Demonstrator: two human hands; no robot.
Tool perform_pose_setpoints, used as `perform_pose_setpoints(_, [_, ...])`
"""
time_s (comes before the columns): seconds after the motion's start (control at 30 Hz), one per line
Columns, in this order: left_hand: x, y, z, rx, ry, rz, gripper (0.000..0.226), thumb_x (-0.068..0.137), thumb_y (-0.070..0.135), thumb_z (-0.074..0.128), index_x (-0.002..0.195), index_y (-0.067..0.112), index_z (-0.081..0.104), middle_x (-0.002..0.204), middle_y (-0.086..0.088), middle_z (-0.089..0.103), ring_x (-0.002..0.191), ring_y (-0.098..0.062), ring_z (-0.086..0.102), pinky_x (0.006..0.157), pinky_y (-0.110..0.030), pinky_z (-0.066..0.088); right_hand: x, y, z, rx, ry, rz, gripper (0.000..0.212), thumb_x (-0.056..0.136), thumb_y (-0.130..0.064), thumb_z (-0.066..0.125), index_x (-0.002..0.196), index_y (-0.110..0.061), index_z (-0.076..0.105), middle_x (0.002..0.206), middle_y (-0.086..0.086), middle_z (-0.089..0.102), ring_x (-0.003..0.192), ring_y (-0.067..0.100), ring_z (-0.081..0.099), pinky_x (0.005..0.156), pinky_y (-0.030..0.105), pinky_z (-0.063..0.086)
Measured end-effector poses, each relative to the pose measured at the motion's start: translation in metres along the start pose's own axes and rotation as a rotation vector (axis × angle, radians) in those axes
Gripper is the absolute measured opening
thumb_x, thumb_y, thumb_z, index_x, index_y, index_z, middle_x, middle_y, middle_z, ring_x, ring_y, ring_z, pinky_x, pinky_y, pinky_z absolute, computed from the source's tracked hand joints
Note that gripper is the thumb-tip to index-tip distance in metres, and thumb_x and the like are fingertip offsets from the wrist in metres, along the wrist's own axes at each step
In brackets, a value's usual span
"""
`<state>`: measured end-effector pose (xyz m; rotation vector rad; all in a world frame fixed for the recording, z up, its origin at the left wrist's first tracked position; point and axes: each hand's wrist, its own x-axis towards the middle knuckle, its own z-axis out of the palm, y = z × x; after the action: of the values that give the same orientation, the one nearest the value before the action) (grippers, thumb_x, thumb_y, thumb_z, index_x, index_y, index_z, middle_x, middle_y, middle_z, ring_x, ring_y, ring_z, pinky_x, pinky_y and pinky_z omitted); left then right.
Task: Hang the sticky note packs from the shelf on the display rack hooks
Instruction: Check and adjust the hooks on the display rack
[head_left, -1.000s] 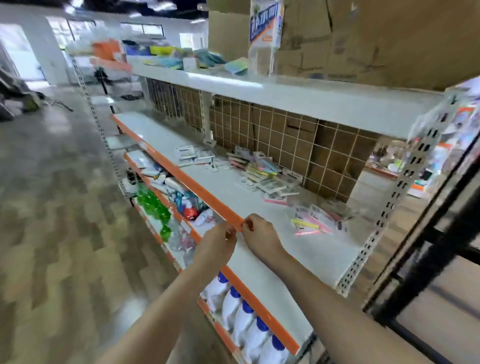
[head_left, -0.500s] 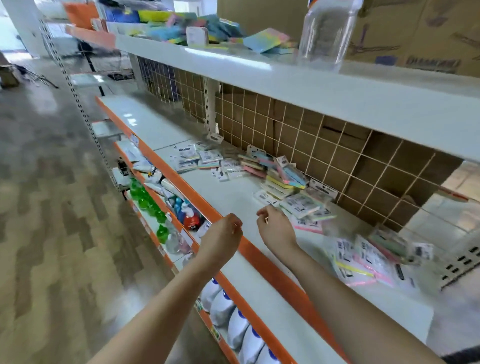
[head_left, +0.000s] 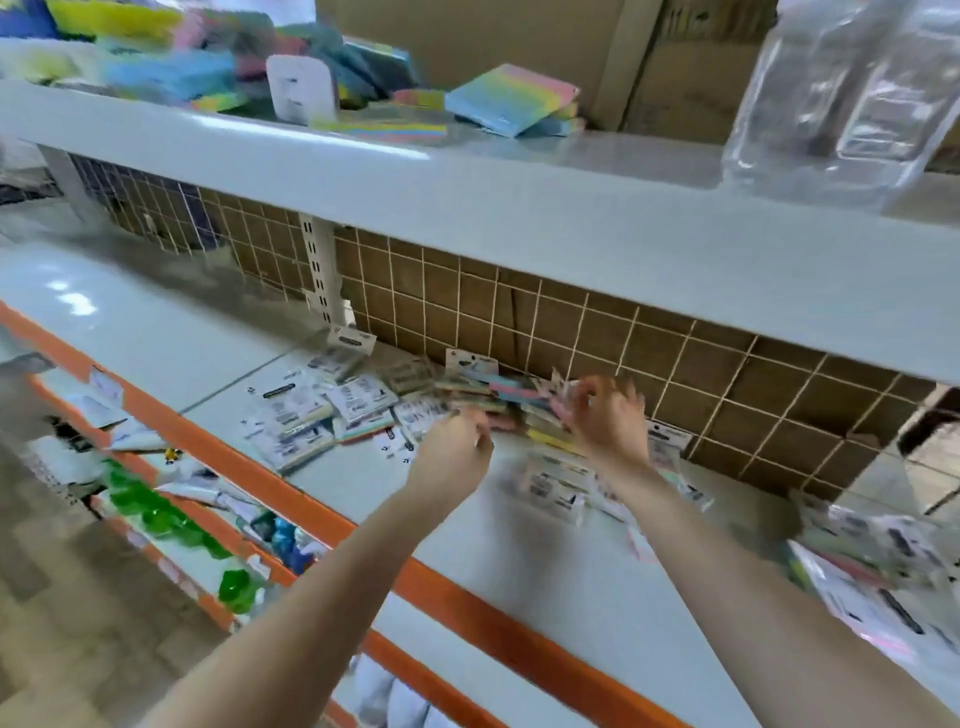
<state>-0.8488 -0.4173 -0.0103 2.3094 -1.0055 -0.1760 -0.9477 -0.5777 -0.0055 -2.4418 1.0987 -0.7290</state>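
Sticky note packs (head_left: 467, 387) lie in a loose pile on the white middle shelf (head_left: 519, 571), against the wire grid back panel (head_left: 571, 322). More packs in white wrappers (head_left: 306, 415) lie left of the pile, and others (head_left: 883, 571) at the far right. My left hand (head_left: 457, 441) hovers over the pile's front edge with its fingers curled down; blur hides whether it holds anything. My right hand (head_left: 605, 415) reaches into the pile's right side with its fingers spread, touching the packs. No hooks show on the grid.
The upper shelf (head_left: 467, 197) juts out above my hands and carries coloured note pads (head_left: 511, 98) and a clear plastic package (head_left: 841, 93). An orange strip (head_left: 467, 603) marks the middle shelf's front edge. Green bottles (head_left: 150, 509) and other goods fill the lower shelf.
Both hands have moved forward from the shelf's orange front edge to the pile at the back. The view has come closer to the shelf.
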Motion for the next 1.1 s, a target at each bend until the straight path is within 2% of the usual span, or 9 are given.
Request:
perform_pose_setpoints(0.1, [0.036,-0.017,-0.006,0.065,-0.045,0.127,0.025,0.095,0.014,0.047,0.118,0.007,0.055,0.119,-0.012,0.059,0.108,-0.028,0.056,0.091,-0.038,0.047,0.019,-0.009,0.012,-0.051,-0.151,0.161,0.043,0.095,-0.041,0.044,0.126,-0.012,0.050,0.133,0.017,0.046,0.122,0.034,0.040,0.100,0.043,0.037])
perform_pose_setpoints(0.17, [0.057,-0.026,-0.006,0.039,-0.072,0.166,0.029,0.094,0.014,0.050,0.123,0.010,0.050,0.122,-0.010,0.057,0.107,-0.025,0.057,0.090,-0.035,0.048,0.017,-0.011,0.027,-0.203,-0.257,0.191,0.058,0.093,-0.057,0.039,0.135,-0.016,0.041,0.138,0.015,0.042,0.128,0.034,0.037,0.106,0.046,0.032])
perform_pose_setpoints(0.3, [0.095,-0.030,0.002,0.124,-0.078,0.285,0.044,0.089,0.014,0.055,0.132,0.014,0.044,0.135,-0.008,0.047,0.122,-0.026,0.044,0.098,-0.037,0.040,-0.002,-0.009,0.046,-0.327,-0.127,0.088,0.068,0.085,-0.065,0.046,0.139,-0.026,0.036,0.135,0.004,0.044,0.125,0.029,0.039,0.104,0.042,0.030])
perform_pose_setpoints(0.5, [0.111,-0.021,0.028,0.343,-0.198,0.405,0.063,0.084,0.026,0.061,0.141,0.018,0.034,0.141,-0.008,0.042,0.131,-0.028,0.036,0.108,-0.040,0.026,-0.023,-0.007,0.046,-0.317,0.008,0.057,0.061,0.082,-0.061,0.057,0.131,-0.026,0.051,0.127,0.000,0.055,0.121,0.027,0.046,0.098,0.040,0.034])
perform_pose_setpoints(0.67, [0.093,-0.028,0.040,0.491,-0.046,0.497,0.065,0.089,0.013,0.050,0.147,0.028,0.024,0.141,0.000,0.042,0.129,-0.027,0.038,0.103,-0.038,0.032,-0.045,-0.011,0.048,-0.279,0.117,0.058,0.053,0.081,-0.049,0.069,0.121,-0.017,0.062,0.121,0.004,0.062,0.116,0.032,0.053,0.095,0.043,0.042])
perform_pose_setpoints(0.77, [0.081,-0.026,0.036,0.464,0.021,0.508,0.057,0.087,0.003,0.047,0.139,0.025,0.040,0.132,0.000,0.050,0.122,-0.028,0.045,0.100,-0.043,0.037,-0.058,-0.014,0.049,-0.268,0.181,0.066,0.048,0.082,-0.041,0.070,0.122,-0.016,0.062,0.121,0.004,0.063,0.117,0.031,0.055,0.096,0.043,0.043])
perform_pose_setpoints(0.87, [0.063,-0.025,0.029,0.428,0.171,0.528,0.045,0.068,-0.004,0.066,0.109,0.016,0.067,0.100,-0.004,0.068,0.096,-0.031,0.063,0.088,-0.048,0.049,-0.067,-0.017,0.049,-0.255,0.176,0.088,0.049,0.086,-0.039,0.066,0.129,-0.018,0.058,0.128,0.002,0.059,0.121,0.029,0.051,0.098,0.043,0.040])
perform_pose_setpoints(1.0, [0.043,-0.031,0.027,0.364,0.134,0.566,0.042,0.068,0.000,0.073,0.106,0.016,0.069,0.100,-0.003,0.070,0.095,-0.032,0.064,0.096,-0.057,0.043,-0.081,-0.020,0.049,-0.242,0.248,0.088,0.044,0.083,-0.031,0.069,0.124,-0.016,0.060,0.122,0.002,0.062,0.117,0.029,0.054,0.096,0.041,0.041])
perform_pose_setpoints(1.1, [0.029,-0.037,0.025,0.283,0.072,0.566,0.040,0.073,0.004,0.071,0.111,0.015,0.065,0.107,-0.005,0.067,0.102,-0.033,0.060,0.098,-0.052,0.044,-0.089,-0.022,0.049,-0.224,0.253,0.127,0.040,0.082,-0.028,0.067,0.117,-0.012,0.058,0.112,0.004,0.063,0.109,0.029,0.056,0.095,0.043,0.042])
